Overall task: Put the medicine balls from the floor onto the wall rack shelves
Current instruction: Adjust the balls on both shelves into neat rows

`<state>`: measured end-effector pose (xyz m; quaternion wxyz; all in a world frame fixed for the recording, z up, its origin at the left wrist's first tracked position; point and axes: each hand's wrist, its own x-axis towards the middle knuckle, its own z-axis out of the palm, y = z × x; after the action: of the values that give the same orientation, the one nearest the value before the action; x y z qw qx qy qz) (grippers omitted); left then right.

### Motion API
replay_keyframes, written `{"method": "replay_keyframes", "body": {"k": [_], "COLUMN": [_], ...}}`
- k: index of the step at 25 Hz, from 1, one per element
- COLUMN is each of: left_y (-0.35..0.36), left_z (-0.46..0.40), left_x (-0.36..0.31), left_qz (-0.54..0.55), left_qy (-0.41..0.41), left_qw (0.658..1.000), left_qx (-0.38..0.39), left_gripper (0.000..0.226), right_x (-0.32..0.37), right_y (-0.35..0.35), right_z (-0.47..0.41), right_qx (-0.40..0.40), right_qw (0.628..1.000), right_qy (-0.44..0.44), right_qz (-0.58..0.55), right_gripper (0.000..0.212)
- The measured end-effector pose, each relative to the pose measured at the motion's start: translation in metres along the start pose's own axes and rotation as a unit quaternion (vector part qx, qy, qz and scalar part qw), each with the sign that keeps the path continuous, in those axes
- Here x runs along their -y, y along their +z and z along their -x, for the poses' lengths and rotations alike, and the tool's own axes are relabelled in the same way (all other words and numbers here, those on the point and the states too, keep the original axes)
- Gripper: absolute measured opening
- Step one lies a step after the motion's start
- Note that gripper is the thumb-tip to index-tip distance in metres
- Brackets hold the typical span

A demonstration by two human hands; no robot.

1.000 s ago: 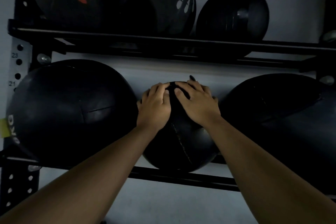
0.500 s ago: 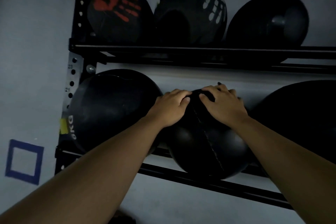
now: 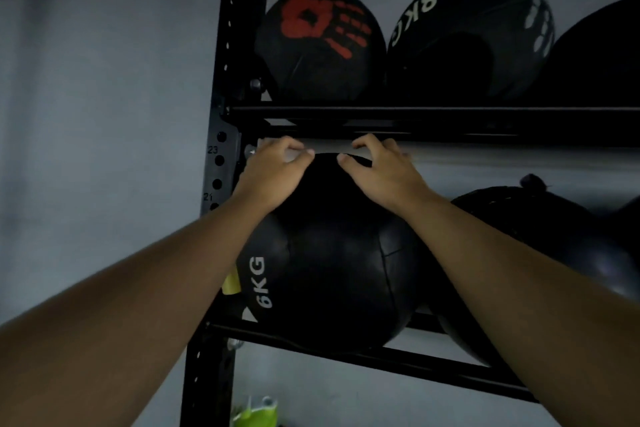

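6kg ball (image 3: 332,253): black, on the lower shelf (image 3: 381,357) at the rack's left end
left hand (image 3: 273,173): on the ball's upper left, fingers curled loosely, not clamped
right hand (image 3: 384,173): on its upper right, fingers spread and bent
upper shelf (image 3: 415,113): carries red-handprint ball (image 3: 320,42)

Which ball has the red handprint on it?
The ball with the red handprint sits at the left end of the top shelf. Its neighbour, the 8KG ball, has pale prints instead.
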<state>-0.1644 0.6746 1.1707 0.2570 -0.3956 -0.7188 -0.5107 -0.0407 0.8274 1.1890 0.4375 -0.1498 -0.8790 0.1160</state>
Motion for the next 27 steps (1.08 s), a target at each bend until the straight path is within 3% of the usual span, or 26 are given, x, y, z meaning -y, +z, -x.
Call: {"method": "replay_keyframes", "body": {"k": [4, 7, 13, 16, 20, 23, 25, 27], "left_y": [-0.006, 0.004, 0.023, 0.018, 0.013, 0.006, 0.002, 0.009], "left_z": [0.013, 0.026, 0.024, 0.03, 0.024, 0.014, 0.011, 0.004], "left_x": [0.056, 0.065, 0.032, 0.031, 0.032, 0.01, -0.027, -0.077], "left_qz": [0.107, 0.198, 0.103, 0.105, 0.096, 0.101, 0.114, 0.085], "left_qy": [-0.084, -0.119, -0.094, -0.09, -0.079, -0.023, 0.041, 0.143], "left_qw": [0.989, 0.973, 0.99, 0.99, 0.991, 0.994, 0.993, 0.985], "left_qx": [0.05, 0.029, 0.015, 0.019, 0.056, 0.022, -0.003, -0.044], "left_gripper": [0.069, 0.083, 0.099, 0.101, 0.087, 0.035, 0.008, 0.012], "right_x": [0.009, 0.007, -0.033, -0.028, -0.026, -0.028, -0.032, -0.044], "right_y": [0.027, 0.026, 0.01, 0.012, 0.002, -0.023, -0.058, -0.108], "right_z": [0.005, 0.004, 0.019, 0.02, 0.025, 0.025, 0.021, 0.015], "right_qx": [-0.008, -0.012, -0.03, -0.035, 0.0, 0.012, -0.049, -0.139], "right_qw": [0.999, 0.999, 0.996, 0.996, 0.999, 0.998, 0.992, 0.978], "right_qy": [0.021, 0.028, 0.057, 0.053, 0.045, -0.012, -0.067, -0.112], "right_qz": [0.041, 0.029, -0.063, -0.069, -0.015, 0.052, 0.091, 0.104], "right_gripper": [0.071, 0.072, 0.069, 0.075, 0.079, 0.068, 0.046, 0.031]}}
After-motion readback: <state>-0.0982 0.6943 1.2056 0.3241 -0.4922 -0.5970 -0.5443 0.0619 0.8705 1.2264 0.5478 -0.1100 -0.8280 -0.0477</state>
